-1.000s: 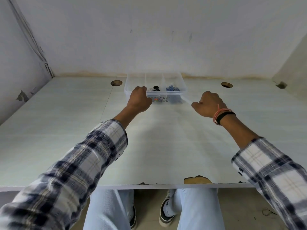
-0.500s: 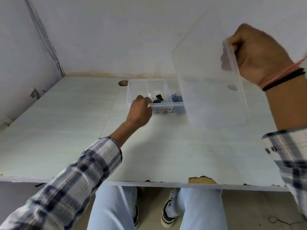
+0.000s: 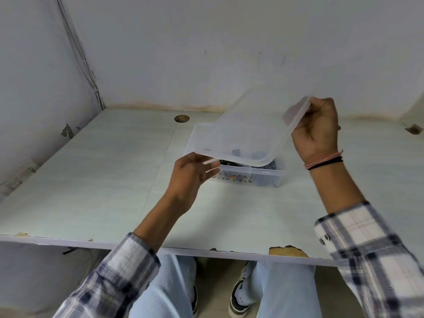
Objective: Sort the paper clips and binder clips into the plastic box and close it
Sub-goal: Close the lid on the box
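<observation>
A clear plastic box (image 3: 278, 174) stands on the pale table (image 3: 91, 180), with dark binder clips and small coloured clips showing through its front wall. The translucent lid (image 3: 247, 131) hangs tilted above it and hides most of the inside. My right hand (image 3: 317, 131) grips the lid's raised right end. My left hand (image 3: 190, 174) pinches the lid's low near-left corner, just in front of the box.
A round cable hole (image 3: 181, 118) lies in the table behind the box on the left. Walls close off the left and back. The table's front edge (image 3: 288, 251) is chipped, and my knees and shoes show below it.
My right hand has brought the lid down from high on the right to over the box. My left hand has let go of the box rim and taken the lid's corner.
</observation>
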{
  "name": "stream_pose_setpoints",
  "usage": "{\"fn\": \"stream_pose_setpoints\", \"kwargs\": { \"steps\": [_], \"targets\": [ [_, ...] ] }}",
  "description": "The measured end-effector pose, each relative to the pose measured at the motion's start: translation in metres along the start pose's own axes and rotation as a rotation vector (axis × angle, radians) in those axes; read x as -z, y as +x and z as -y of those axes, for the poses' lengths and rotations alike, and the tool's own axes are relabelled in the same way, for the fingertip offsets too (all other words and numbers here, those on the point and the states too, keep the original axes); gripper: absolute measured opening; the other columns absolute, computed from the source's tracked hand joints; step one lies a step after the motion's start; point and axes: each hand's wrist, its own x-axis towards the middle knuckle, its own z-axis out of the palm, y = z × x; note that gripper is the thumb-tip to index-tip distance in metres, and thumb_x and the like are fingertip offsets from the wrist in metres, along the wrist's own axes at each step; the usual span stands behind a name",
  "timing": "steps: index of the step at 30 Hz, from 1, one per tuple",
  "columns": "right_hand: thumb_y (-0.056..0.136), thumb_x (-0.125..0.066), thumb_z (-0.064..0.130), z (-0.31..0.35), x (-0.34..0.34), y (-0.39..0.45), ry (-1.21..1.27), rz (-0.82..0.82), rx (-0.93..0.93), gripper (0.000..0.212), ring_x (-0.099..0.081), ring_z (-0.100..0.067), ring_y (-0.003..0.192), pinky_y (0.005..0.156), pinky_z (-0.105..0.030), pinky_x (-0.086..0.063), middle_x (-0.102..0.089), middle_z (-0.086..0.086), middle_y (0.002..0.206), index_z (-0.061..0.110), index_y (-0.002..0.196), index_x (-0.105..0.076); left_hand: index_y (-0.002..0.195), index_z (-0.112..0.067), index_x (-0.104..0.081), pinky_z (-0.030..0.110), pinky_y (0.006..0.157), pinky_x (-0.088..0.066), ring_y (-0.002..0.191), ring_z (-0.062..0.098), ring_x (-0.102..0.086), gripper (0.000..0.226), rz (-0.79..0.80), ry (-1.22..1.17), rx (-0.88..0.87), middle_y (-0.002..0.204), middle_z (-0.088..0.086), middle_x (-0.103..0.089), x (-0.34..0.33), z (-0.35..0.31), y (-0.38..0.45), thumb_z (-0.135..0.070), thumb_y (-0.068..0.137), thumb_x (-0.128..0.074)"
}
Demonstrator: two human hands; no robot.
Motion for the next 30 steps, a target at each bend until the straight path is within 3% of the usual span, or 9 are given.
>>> {"fn": "stream_pose_setpoints", "kwargs": {
  "steps": [3,5,8,12,15,18,22,27,30],
  "targets": [
    [0.084,-0.054,0.007,-0.013,0.009,-0.010,0.018,0.016,0.012,0.010,-0.050,-0.011,0.057,0.061,-0.023,-0.049,-0.050,0.002,0.062,0.011,0.074,-0.053,0.124,0.003,-0.056,0.050,0.101,-0.055,0.119,0.040,-0.066,0.040,0.131,-0.519,0.141,0.130,0.023,-0.066,-0.001,-0.016,-0.004,-0.001,0.087,-0.042],
    [0.083,-0.055,0.007,-0.021,0.015,-0.016,-0.031,0.050,-0.006,0.013,-0.043,-0.010,0.056,0.057,-0.022,-0.044,-0.044,0.003,0.062,0.014,0.074,-0.048,0.135,0.005,-0.052,0.046,0.094,-0.060,0.115,0.037,-0.070,0.041,0.102,-0.549,0.160,0.133,0.024,-0.066,-0.002,-0.022,0.005,-0.017,0.101,-0.052],
    [0.095,-0.049,0.010,-0.026,0.024,-0.023,-0.223,0.027,-0.059,0.020,-0.040,-0.013,0.060,0.055,-0.025,-0.039,-0.043,0.001,0.067,0.015,0.076,-0.046,0.135,0.012,-0.044,0.036,0.072,-0.065,0.087,0.034,-0.079,0.033,-0.054,-0.460,0.139,0.125,0.028,-0.067,0.000,-0.030,0.031,-0.003,0.105,-0.046],
    [0.094,-0.061,0.021,-0.005,0.032,-0.024,-0.282,-0.108,-0.065,0.009,-0.060,-0.015,0.068,0.058,-0.025,-0.049,-0.064,0.000,0.083,0.016,0.087,-0.062,0.113,0.002,-0.053,0.029,0.060,-0.058,0.062,0.020,-0.076,0.015,-0.123,-0.061,0.043,0.103,0.016,-0.071,0.015,-0.049,0.065,0.000,0.105,-0.040],
    [0.093,-0.065,0.012,0.008,0.041,-0.018,-0.773,-0.194,-0.086,0.007,-0.063,-0.015,0.068,0.055,-0.022,-0.050,-0.068,0.000,0.077,0.014,0.088,-0.070,0.115,0.001,-0.058,0.025,0.060,-0.056,0.052,0.014,-0.070,0.019,-0.163,0.167,-0.007,0.092,0.011,-0.071,0.023,-0.056,0.090,-0.008,0.108,-0.043],
    [0.090,-0.068,0.013,-0.003,0.053,-0.014,-1.168,-0.227,-0.090,0.012,-0.054,-0.018,0.057,0.054,-0.027,-0.044,-0.062,-0.007,0.067,0.005,0.081,-0.069,0.110,0.002,-0.063,0.025,0.063,-0.056,0.055,0.017,-0.066,0.017,-0.214,0.333,-0.027,0.088,0.012,-0.068,0.026,-0.051,0.114,-0.010,0.105,-0.051],
    [0.094,-0.060,0.028,-0.019,0.067,-0.005,-1.735,-0.294,0.108,0.050,-0.048,-0.035,0.054,0.059,-0.041,-0.045,-0.048,-0.027,0.058,-0.005,0.058,-0.050,0.077,-0.003,-0.067,0.031,0.069,-0.046,0.058,0.021,-0.051,0.020,-0.291,0.544,-0.020,0.069,0.010,-0.056,0.033,-0.035,0.139,-0.010,0.095,-0.066],
    [0.096,-0.057,0.025,-0.026,0.074,0.004,-1.921,-0.377,0.108,0.056,-0.034,-0.022,0.043,0.048,-0.024,-0.028,-0.032,-0.006,0.043,0.008,0.047,-0.034,0.117,-0.005,-0.070,0.026,0.080,-0.047,0.098,0.024,-0.062,0.032,-0.388,0.700,-0.044,0.112,0.005,-0.065,0.025,-0.037,0.158,-0.022,0.090,-0.075],
    [0.095,-0.059,0.027,-0.028,0.081,0.009,-1.919,-0.379,0.073,0.056,-0.034,-0.022,0.043,0.052,-0.029,-0.031,-0.033,-0.006,0.043,0.008,0.048,-0.036,0.124,-0.010,-0.069,0.025,0.080,-0.046,0.102,0.023,-0.063,0.039,-0.409,0.677,0.001,0.122,0.006,-0.068,0.025,-0.032,0.167,-0.021,0.087,-0.079]
  ]
}}
